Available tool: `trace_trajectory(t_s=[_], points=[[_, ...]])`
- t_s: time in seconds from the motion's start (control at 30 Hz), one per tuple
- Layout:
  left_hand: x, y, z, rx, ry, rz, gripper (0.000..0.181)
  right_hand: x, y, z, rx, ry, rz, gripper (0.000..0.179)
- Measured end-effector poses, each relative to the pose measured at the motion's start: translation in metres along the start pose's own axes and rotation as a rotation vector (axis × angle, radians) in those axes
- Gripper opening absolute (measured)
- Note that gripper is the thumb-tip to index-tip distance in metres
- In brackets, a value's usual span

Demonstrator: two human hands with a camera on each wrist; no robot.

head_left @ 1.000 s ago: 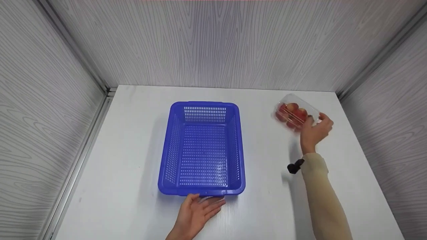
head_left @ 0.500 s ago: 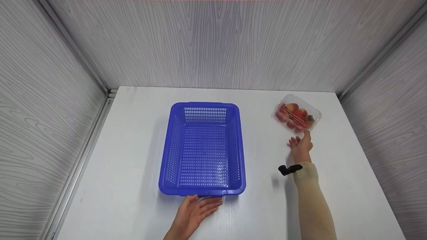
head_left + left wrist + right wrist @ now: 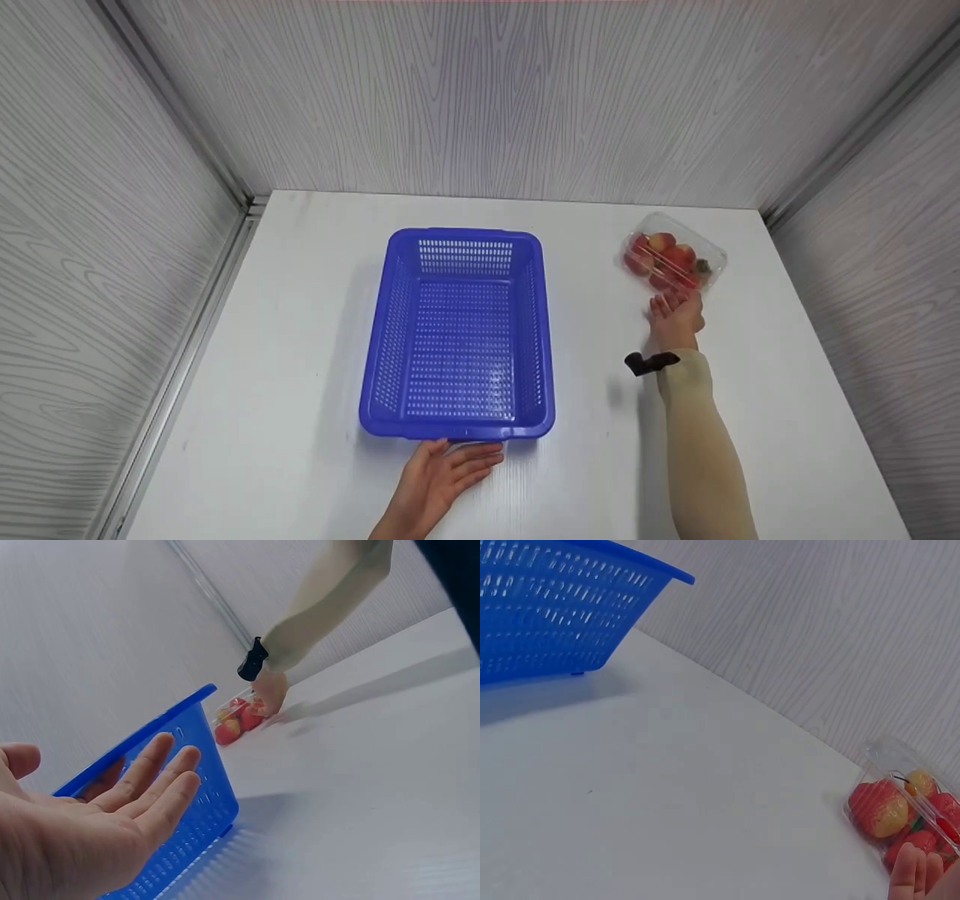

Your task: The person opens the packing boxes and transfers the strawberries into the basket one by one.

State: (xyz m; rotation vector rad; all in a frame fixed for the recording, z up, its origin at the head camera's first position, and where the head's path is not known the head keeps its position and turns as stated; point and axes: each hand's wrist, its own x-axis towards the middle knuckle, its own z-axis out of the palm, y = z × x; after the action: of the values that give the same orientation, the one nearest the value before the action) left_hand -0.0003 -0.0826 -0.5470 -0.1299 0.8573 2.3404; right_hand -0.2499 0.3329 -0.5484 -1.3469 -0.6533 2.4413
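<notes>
"What surrounds the white tabletop (image 3: 592, 480) on your screen?"

"I see a far wall (image 3: 480, 97), a left wall (image 3: 82, 285) and a right wall (image 3: 892, 255), all pale grey with wavy wood grain."

"And where they meet?"

"Grey strips mark the far left corner (image 3: 171, 99) and far right corner (image 3: 862, 131). I make out a metal rail (image 3: 193, 337) along the left edge."

"Light?"

"Soft; I catch a faint sheen on the near side."

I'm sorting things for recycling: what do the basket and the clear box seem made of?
The basket: probably molded blue plastic, smooth and slightly glossy, judging by its regular holes and soft shine. The box: likely thin, shiny clear plastic, since fruit shows through and its ridges catch light.
</notes>
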Motion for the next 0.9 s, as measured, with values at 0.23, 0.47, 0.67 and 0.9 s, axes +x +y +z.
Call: trace_trajectory(t_s=[0.23,0.47,0.67,0.9], points=[[0.001,0.001,0.0,-0.013,-0.011,0.008,0.058,0.007,-0.004,-0.001,0.01,-0.03,-0.069,0.016],[0.002,0.001,0.0,-0.021,-0.021,0.013,0.058,0.011,-0.005,-0.013,-0.078,-0.028,-0.105,0.014],[0.001,0.001,0.0,-0.018,-0.028,0.002,0.06,0.006,-0.005,-0.035,-0.132,-0.058,-0.126,0.016],[0.001,0.0,0.0,0.001,-0.051,0.003,0.062,-0.012,-0.006,-0.064,-0.195,-0.128,-0.098,0.018]])
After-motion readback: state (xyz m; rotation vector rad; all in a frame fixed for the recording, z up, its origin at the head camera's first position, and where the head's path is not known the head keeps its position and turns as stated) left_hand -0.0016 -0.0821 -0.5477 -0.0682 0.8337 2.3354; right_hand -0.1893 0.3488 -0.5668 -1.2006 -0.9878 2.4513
